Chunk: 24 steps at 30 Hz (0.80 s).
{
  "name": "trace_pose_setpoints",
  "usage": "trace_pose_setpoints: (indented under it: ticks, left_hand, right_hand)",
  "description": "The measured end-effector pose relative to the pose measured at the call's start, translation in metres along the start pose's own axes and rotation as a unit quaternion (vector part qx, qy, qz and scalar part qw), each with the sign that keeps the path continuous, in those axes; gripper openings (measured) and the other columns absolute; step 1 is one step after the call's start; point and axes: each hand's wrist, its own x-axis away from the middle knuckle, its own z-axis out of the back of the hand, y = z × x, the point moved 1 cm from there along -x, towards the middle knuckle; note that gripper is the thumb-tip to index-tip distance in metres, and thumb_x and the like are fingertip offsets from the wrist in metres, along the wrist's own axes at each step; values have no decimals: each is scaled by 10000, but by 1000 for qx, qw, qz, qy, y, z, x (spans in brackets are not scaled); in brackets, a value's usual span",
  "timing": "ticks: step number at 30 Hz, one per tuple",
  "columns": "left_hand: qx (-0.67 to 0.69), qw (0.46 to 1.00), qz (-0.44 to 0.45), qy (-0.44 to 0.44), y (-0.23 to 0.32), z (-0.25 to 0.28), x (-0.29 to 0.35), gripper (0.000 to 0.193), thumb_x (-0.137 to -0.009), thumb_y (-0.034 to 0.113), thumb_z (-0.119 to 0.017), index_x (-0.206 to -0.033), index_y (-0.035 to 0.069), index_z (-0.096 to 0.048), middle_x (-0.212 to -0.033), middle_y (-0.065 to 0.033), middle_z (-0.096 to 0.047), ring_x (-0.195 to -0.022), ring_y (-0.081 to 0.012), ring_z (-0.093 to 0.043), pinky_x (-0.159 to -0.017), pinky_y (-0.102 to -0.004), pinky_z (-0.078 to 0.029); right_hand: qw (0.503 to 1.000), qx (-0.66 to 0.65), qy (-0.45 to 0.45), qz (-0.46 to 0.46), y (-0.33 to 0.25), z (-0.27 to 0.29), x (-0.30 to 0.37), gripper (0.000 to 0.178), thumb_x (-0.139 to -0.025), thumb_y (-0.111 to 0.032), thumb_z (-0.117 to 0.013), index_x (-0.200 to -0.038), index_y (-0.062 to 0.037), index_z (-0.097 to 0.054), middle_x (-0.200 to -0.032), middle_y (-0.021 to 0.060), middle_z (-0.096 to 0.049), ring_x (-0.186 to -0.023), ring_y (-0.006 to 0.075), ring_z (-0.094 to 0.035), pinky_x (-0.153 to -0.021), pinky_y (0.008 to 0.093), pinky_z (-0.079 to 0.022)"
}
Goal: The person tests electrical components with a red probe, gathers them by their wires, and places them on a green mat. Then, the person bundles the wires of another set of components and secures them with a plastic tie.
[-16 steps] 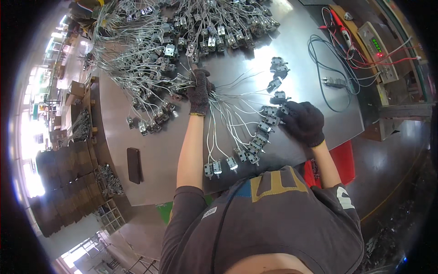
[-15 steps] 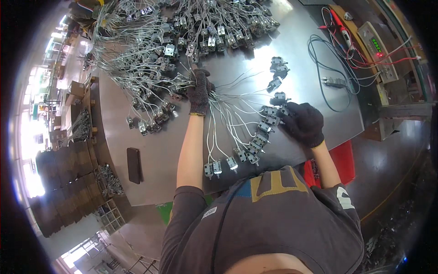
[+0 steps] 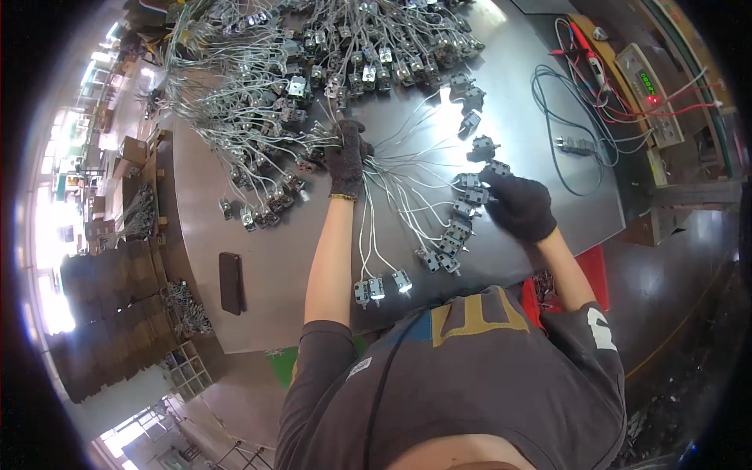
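My left hand (image 3: pixel 345 163), in a dark knit glove, is closed around a bundle of white wires (image 3: pixel 384 168) above the metal table. From this grip the wires fan out to the right and toward me, each ending in a small grey boxy component. Several of these components (image 3: pixel 457 233) lie in a curved row, some with short metal shafts. My right hand (image 3: pixel 521 207), gloved too, has its fingers curled at the row's right side, against one grey boxy component (image 3: pixel 497 169). Its fingertips are partly hidden. Three more components (image 3: pixel 377 289) lie near the table's front edge.
Large heaps of similar wired components (image 3: pixel 368 55) cover the far and left parts of the metal table (image 3: pixel 274 305). A dark phone-like slab (image 3: pixel 231 283) lies at left. At right are a coiled grey cable (image 3: pixel 540 117), red test leads (image 3: pixel 583 51) and a meter (image 3: pixel 648 86) with a lit display.
The curved row has shifted and spread, with its far components lying farther from me. My right hand has moved slightly along the row's right side. My left hand keeps its grip on the wires.
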Motion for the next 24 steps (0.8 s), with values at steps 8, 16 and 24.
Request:
trace_pose_setpoints:
  ticks: [8,16,24]
  left_hand:
    - [23,999,16,25,5,0,-2,269,-1032,314,-654,-957,61,-601,-582,45,-423,-471,-76,-386,-481,-295,-393]
    - [-7,1000,-10,18,9,-4,1,354,-1042,421,-615,-959,76,-611,-599,57,-389,-506,-71,-326,-492,-280,-295]
    - [-23,1000,-1,14,6,-2,3,329,-1060,396,-586,-985,78,-612,-601,49,-389,-514,-76,-354,-504,-295,-369]
  right_hand:
    - [993,-93,66,5,-11,-2,3,413,-850,-182,-718,-1242,-65,-660,-1239,155,-701,-1088,332,-696,-945,423,-550]
    - [979,-123,160,-20,-16,-35,-16,315,-1045,-252,-476,-1195,-31,-643,-1027,196,-717,-787,310,-741,-685,403,-576]
    - [944,-249,181,-120,-19,-34,-18,286,-1037,-231,-499,-1221,-44,-613,-831,102,-723,-701,262,-713,-651,388,-559]
